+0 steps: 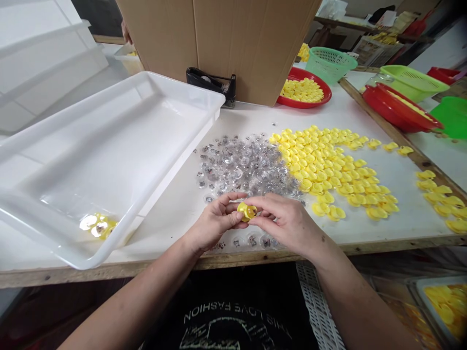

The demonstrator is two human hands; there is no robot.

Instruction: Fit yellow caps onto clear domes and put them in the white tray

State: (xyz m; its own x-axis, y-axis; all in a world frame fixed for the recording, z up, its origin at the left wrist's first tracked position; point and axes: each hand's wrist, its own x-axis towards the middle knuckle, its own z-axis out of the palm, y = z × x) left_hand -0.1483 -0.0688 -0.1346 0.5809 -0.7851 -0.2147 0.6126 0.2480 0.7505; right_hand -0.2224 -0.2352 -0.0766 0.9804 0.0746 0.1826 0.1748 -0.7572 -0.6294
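Near the table's front edge, both hands meet around a small yellow plastic piece [242, 210] with a shiny, clear-looking face. My left hand [221, 216] grips it from the left between thumb and fingers. From the right, the fingertips of my right hand [279, 216] pinch its edge. Just beyond the hands lies a pile of clear round plastic covers [244, 163] with small dark prints. To its right spread many yellow duck-shaped pieces [314, 155], mostly in rows. A few more clear covers [252, 240] line the front edge below my hands.
A large white tray [175, 155] on the left holds several yellow pieces [100, 226] in its near corner. A cardboard box [226, 43] stands behind a black tape dispenser [215, 85]. Red bowls [326, 97] and a green basket [330, 63] sit at the back right. Another person's hand [126, 33] shows behind the box.
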